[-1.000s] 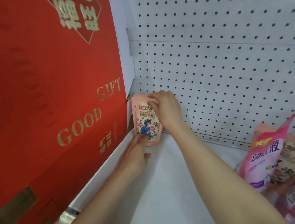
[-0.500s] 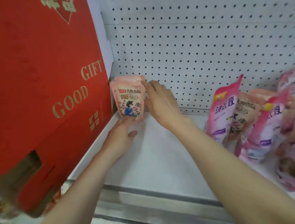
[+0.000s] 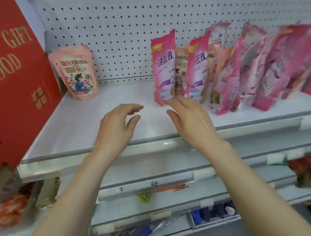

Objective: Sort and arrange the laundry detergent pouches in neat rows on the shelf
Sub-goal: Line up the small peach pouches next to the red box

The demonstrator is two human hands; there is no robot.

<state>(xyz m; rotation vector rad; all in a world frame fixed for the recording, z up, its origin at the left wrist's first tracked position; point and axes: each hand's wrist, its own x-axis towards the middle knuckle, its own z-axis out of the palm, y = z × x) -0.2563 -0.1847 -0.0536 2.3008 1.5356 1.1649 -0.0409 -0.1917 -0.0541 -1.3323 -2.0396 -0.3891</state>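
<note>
A light pink detergent pouch [image 3: 76, 73] stands upright at the back left of the white shelf [image 3: 94, 115], against the pegboard. To its right, several darker pink pouches lean in a loose bunch; the nearest one [image 3: 163, 66] stands upright. My left hand [image 3: 117, 127] hovers over the shelf's middle with fingers loosely curled, holding nothing. My right hand [image 3: 188, 116] reaches with straight fingers toward the nearest dark pink pouch, its fingertips at the pouch's bottom edge. The pouches at the far right [image 3: 277, 63] are blurred.
A large red gift box [image 3: 10, 83] stands at the shelf's left end. A white pegboard [image 3: 142, 17] backs the shelf. Lower shelves with price rails [image 3: 147, 186] hold other packaged goods.
Both hands have let go of the light pink pouch and pulled back toward the shelf's front. The view has swung right, bringing the leaning pouches into sight.
</note>
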